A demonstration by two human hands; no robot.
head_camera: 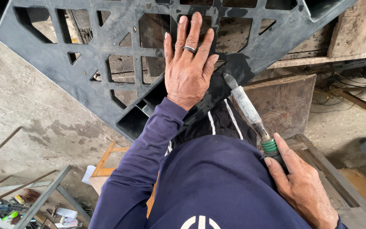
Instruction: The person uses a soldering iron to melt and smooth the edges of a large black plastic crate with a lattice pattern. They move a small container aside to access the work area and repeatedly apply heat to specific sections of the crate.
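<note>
Left hand (pixel 188 68) flat, holding nothing, on the black plastic pallet (pixel 64 55) mid-frame — right hand (pixel 303 186) gripping the chisel (pixel 248 111), mid-scrape; next push wants steady pressure.

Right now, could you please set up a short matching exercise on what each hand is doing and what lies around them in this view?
Things:
1. left hand
2. right hand
3. chisel blade
4. ring

States or places:
a. its tip meets the edge of the black plastic pallet
b. on a finger of the flat hand
c. pressed flat, fingers spread, on the pallet
d. closed around the chisel's green and black handle

Right pairs: 1-c, 2-d, 3-a, 4-b.
</note>
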